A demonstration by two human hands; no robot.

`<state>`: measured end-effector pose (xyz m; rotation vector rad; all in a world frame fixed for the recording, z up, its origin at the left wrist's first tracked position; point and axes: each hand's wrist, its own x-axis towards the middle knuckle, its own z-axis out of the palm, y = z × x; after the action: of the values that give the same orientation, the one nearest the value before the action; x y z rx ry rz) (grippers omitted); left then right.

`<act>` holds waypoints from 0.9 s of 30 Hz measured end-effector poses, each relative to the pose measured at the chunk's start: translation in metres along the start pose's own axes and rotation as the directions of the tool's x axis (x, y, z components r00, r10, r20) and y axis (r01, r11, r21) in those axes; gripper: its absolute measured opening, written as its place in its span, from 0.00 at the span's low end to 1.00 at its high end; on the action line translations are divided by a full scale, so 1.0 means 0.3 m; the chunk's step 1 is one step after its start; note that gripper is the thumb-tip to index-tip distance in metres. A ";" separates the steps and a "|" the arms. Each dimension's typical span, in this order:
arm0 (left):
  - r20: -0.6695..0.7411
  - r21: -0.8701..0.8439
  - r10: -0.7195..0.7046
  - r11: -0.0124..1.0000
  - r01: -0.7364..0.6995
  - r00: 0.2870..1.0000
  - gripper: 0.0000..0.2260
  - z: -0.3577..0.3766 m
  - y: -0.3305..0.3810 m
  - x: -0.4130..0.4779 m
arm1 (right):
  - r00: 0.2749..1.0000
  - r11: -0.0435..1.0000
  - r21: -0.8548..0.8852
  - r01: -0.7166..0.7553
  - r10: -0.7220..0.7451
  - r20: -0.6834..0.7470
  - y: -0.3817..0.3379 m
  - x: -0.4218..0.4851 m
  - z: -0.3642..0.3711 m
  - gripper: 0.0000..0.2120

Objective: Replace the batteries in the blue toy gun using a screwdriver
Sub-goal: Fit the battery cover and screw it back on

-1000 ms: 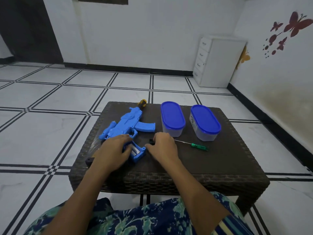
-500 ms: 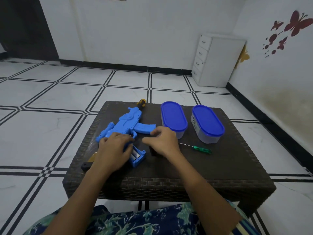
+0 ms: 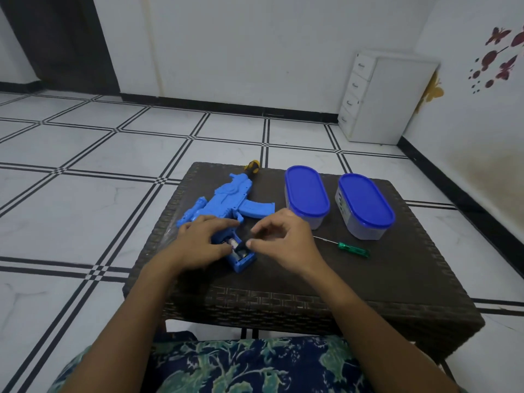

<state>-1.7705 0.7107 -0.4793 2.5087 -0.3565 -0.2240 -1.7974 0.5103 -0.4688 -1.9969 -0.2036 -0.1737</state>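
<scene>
My right grip has come across the desk to the blue toy gun, pinching a small dark piece at its open battery bay. My left grip lies flat, covering the gun's rear. The green-handled screwdriver lies just right, before two blue-lidded containers.

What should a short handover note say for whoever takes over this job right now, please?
Left hand presses on the blue toy gun, steadying it on the table.
Right hand pinches a small dark item, likely a battery, at the open battery compartment.
Screwdriver lies on the table, right of the hands.
Done: compartment opened.
Left: seat batteries, refit and screw the cover, which I cannot see.
</scene>
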 end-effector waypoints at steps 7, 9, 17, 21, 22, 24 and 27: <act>0.094 -0.012 0.027 1.000 -0.026 0.995 0.41 -0.012 -0.014 -0.012 | 0.988 0.973 -0.231 0.011 0.025 0.152 -0.002 -0.047 0.010 0.13; 0.097 -0.036 0.030 0.999 -0.027 0.995 0.40 -0.013 -0.021 -0.009 | 0.984 0.961 -0.276 -0.007 0.056 0.170 -0.005 -0.053 0.013 0.15; 0.105 -0.040 0.069 0.997 -0.066 0.992 0.40 0.003 -0.076 0.020 | 0.963 0.886 -0.463 -0.004 0.128 0.237 -0.027 -0.046 0.019 0.23; 0.090 -0.054 0.074 0.996 -0.070 0.993 0.36 0.014 -0.086 0.029 | 0.958 0.864 -0.504 0.018 0.129 0.255 -0.033 -0.035 0.042 0.23; 0.083 -0.054 0.067 0.997 -0.063 0.994 0.34 0.015 -0.084 0.031 | 0.958 0.861 -0.508 0.022 0.127 0.256 -0.032 -0.031 0.048 0.23; 0.066 -0.049 0.062 0.997 -0.059 0.996 0.28 0.019 -0.081 0.036 | 0.956 0.854 -0.520 0.030 0.128 0.266 -0.029 -0.026 0.058 0.22; 0.068 -0.033 0.064 0.998 -0.062 0.996 0.26 0.018 -0.075 0.041 | 0.940 0.834 -0.548 0.057 0.140 0.311 -0.032 -0.016 0.058 0.24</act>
<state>-1.7556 0.7220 -0.4976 2.4591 -0.4558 -0.2889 -1.8036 0.5297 -0.4684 -2.6064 -0.3614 0.1705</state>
